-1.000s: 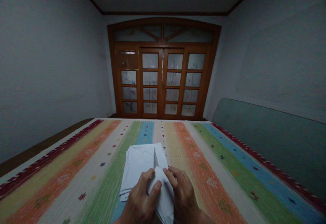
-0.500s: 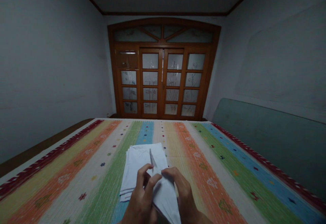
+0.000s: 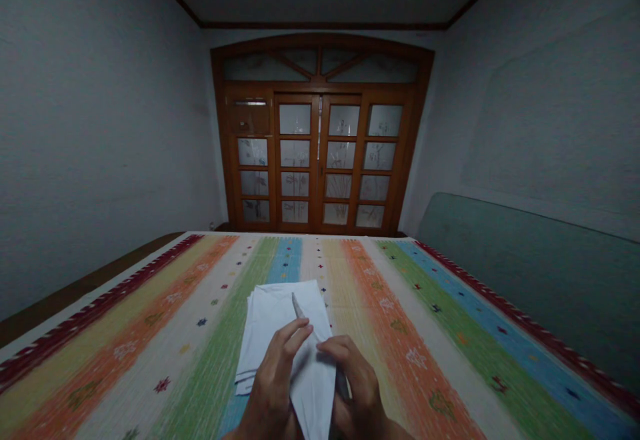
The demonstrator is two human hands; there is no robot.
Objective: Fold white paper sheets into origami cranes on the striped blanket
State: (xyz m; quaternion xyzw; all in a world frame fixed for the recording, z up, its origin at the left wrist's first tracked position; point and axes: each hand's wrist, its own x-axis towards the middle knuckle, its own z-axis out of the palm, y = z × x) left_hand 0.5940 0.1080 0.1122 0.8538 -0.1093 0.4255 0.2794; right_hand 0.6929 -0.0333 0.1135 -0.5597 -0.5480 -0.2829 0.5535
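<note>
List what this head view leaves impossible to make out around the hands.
Head view: the middle of the slim grey pointed object, hidden by the folded white sheet.
Head view: the sheet's lower end and the wrists of the left hand and right hand, cut off by the bottom edge.

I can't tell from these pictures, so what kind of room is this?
Probably a bedroom: there is a wide bed under a striped cover, what looks like a green headboard beside it, and wooden glass-paned doors at the far end.

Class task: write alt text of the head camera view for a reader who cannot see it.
The left hand and right hand handle folded white sheets and a slim grey pointed object, on a striped multicoloured cover, facing glazed wooden doors.
</note>
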